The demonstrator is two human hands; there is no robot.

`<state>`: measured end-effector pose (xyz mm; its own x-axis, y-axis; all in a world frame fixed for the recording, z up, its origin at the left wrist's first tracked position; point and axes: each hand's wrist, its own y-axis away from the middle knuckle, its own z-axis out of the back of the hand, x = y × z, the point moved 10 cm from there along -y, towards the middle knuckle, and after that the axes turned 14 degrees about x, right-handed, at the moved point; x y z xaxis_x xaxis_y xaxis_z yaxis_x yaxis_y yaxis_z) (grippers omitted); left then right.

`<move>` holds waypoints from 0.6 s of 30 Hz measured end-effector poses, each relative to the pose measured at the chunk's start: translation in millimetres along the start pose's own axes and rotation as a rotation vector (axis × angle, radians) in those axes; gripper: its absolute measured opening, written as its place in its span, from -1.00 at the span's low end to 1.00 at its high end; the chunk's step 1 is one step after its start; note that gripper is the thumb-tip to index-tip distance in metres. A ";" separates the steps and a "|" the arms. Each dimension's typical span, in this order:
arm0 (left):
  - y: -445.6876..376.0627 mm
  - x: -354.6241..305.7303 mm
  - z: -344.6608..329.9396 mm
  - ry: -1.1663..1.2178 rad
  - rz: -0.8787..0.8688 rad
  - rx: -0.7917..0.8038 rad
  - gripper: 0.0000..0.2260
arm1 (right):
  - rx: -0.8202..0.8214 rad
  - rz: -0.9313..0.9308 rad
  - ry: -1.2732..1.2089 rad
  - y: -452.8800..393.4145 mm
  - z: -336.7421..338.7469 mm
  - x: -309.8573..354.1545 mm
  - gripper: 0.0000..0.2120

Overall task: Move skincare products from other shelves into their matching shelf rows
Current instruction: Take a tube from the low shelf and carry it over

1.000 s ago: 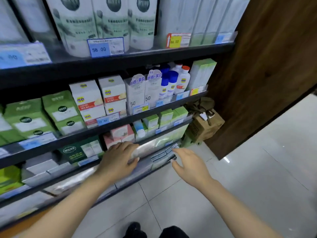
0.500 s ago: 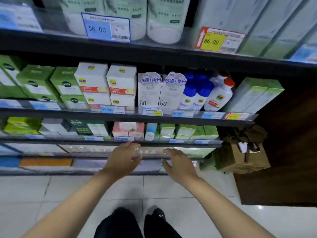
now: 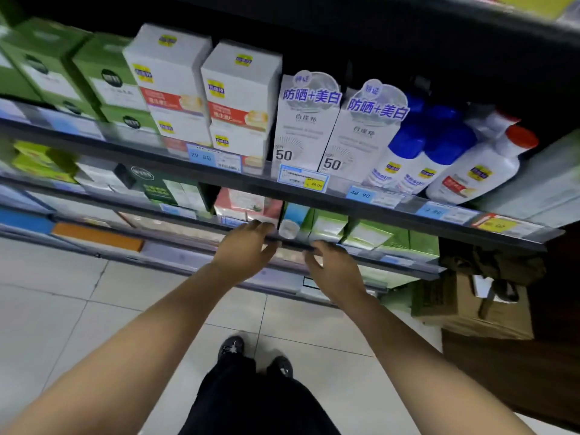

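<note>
A: Views?
B: One only, head-worn, wide-angle. Nothing shared with another view.
A: Facing?
B: Forward and down, tilted; shelf edge runs from 9 up top toward 4 o'clock.
A: Range?
B: Close. Shelves fill 12 o'clock, floor tiles and shoes at 6.

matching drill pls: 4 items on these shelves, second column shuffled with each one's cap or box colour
Things:
1. bottle at the far right of its row
2. bottle beside the SPF 50 boxes
3. box stacked at the upper left
4. box right above the left hand

Colours:
A. green box
B. red cap
C. pink box
D. blue cap

Pairs: 1-B, 2-D, 3-A, 4-C
</note>
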<state>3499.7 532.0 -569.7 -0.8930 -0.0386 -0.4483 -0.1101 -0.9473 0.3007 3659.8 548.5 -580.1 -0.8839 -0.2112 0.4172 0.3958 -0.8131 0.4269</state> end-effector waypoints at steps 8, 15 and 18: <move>-20.9 -2.1 -32.5 -0.119 -0.201 -0.051 -0.53 | -0.116 -0.001 -0.243 -45.1 -18.3 -4.9 -0.65; -13.7 1.2 -51.6 -0.048 -0.284 -0.073 -0.43 | -0.072 -0.123 -0.434 -64.6 -34.5 -16.8 -0.63; -8.2 10.9 -52.8 0.047 -0.219 -0.048 -0.51 | -0.049 -0.156 -0.561 -64.1 -35.9 -19.0 -0.57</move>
<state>3513.9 522.5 -621.5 -0.8288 0.1557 -0.5375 -0.2767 -0.9489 0.1518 3642.3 585.1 -644.2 -0.6584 0.2217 0.7192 0.2478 -0.8385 0.4853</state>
